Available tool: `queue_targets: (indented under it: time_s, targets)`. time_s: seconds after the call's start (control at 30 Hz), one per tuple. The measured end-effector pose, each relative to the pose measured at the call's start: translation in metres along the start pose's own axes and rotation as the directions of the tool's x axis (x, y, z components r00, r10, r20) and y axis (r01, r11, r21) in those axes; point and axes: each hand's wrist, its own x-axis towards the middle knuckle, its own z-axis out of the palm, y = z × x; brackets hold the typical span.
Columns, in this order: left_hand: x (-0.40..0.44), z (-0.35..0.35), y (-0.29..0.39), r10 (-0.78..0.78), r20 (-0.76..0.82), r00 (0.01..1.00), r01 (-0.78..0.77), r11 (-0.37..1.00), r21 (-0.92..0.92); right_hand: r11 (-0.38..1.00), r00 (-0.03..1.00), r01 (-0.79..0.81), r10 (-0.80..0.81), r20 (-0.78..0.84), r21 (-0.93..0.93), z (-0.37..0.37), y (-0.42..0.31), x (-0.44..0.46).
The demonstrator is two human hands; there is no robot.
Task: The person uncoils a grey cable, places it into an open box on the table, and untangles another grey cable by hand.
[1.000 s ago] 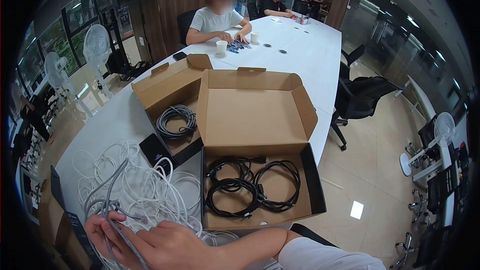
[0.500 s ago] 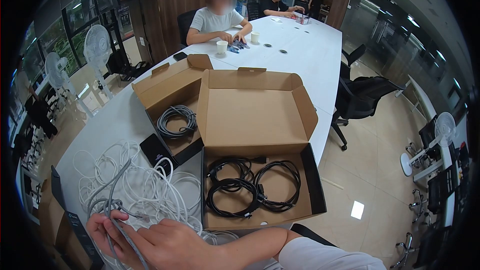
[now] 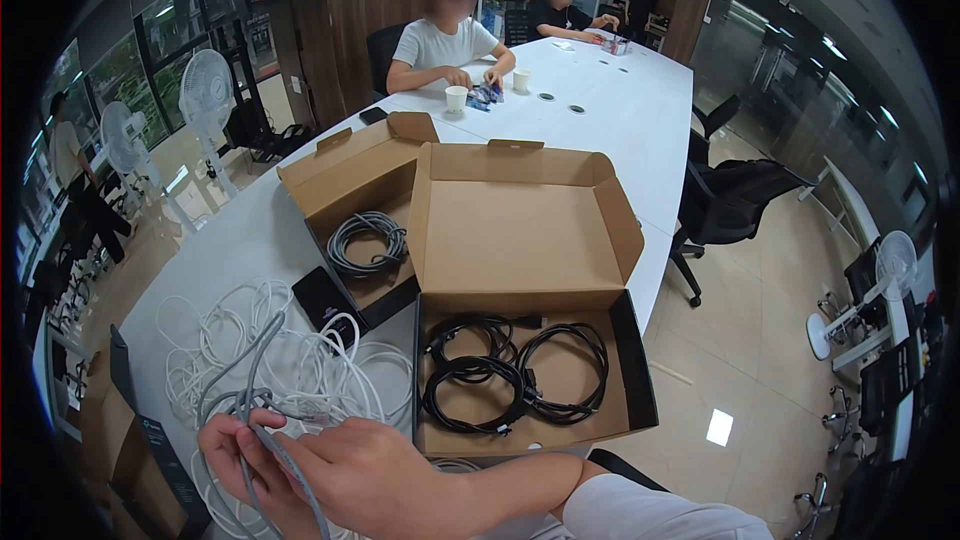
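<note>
A grey cable (image 3: 262, 355) is looped between my hands at the lower left. Fingers of my left hand (image 3: 235, 450) wrap round it, and my right hand (image 3: 365, 475) closes on it from the right, partly covering the left. Beneath and behind them spreads a tangle of white cables (image 3: 290, 370). To the right, an open box (image 3: 645, 365) holds several coiled black cables (image 3: 475, 385). Behind it on the left, another open box (image 3: 310, 195) holds a coiled grey cable (image 3: 340, 245).
A black box (image 3: 322, 297) lies by the white cables. Another open carton (image 3: 120, 440) stands at the lower left. Across the white table (image 3: 600, 130), a person (image 3: 440, 48) handles small items beside paper cups (image 3: 456, 99). Another person (image 3: 560, 15) sits farther back. Black chairs (image 3: 735, 200) stand at right.
The whole view has shifted, so the table and boxes appear slightly farther right. Both hands keep hold of the grey cable. At the far left, a walking person has come more into view.
</note>
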Motion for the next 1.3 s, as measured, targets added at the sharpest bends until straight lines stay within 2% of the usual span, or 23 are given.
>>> queue_targets:
  time_s: [0.27, 0.37, 0.57, 0.77, 0.87, 0.97, 1.07, 1.17, 1.3]
  targets:
    - [-0.002, 0.004, 0.002, 0.004, -0.016, 1.0, -0.005, 0.998, -0.055, 0.998, 1.0, -0.005, 0.005, -0.006, 0.059, -0.002, 0.002, 0.001]
    - [0.0, 0.001, 0.006, -0.013, 0.035, 0.999, 0.015, 0.998, -0.056, 0.995, 1.0, -0.009, 0.011, -0.012, 0.1, -0.003, 0.002, 0.002]
    - [0.002, -0.002, 0.005, 0.026, 0.022, 0.999, -0.026, 1.0, -0.017, 0.996, 1.0, -0.027, 0.026, 0.015, 0.081, -0.001, 0.002, 0.001]
    - [0.001, -0.002, 0.012, -0.046, -0.001, 0.999, 0.046, 0.999, -0.029, 0.994, 0.999, -0.037, 0.034, 0.036, 0.1, -0.003, 0.001, 0.003]
    - [0.002, -0.001, 0.01, -0.026, -0.019, 0.999, 0.025, 0.999, -0.031, 0.997, 1.0, -0.027, 0.028, -0.005, 0.072, 0.005, 0.004, 0.0]
    - [0.002, -0.002, 0.013, -0.034, 0.003, 0.999, 0.034, 0.999, -0.04, 0.996, 0.998, -0.049, 0.046, 0.044, 0.068, -0.003, 0.001, 0.004]
    - [0.002, -0.001, 0.008, 0.041, -0.02, 0.999, -0.041, 0.999, -0.001, 0.997, 0.996, -0.061, 0.058, 0.07, 0.04, -0.002, 0.001, 0.004]
    - [0.004, -0.009, 0.008, 0.034, 0.036, 0.999, -0.038, 0.995, 0.094, 0.998, 0.995, -0.048, 0.045, 0.093, 0.034, -0.001, 0.004, 0.003]
    - [0.004, -0.012, 0.007, 0.033, 0.075, 0.997, -0.041, 0.994, 0.103, 0.998, 0.995, -0.055, 0.051, 0.088, 0.043, 0.001, 0.004, 0.002]
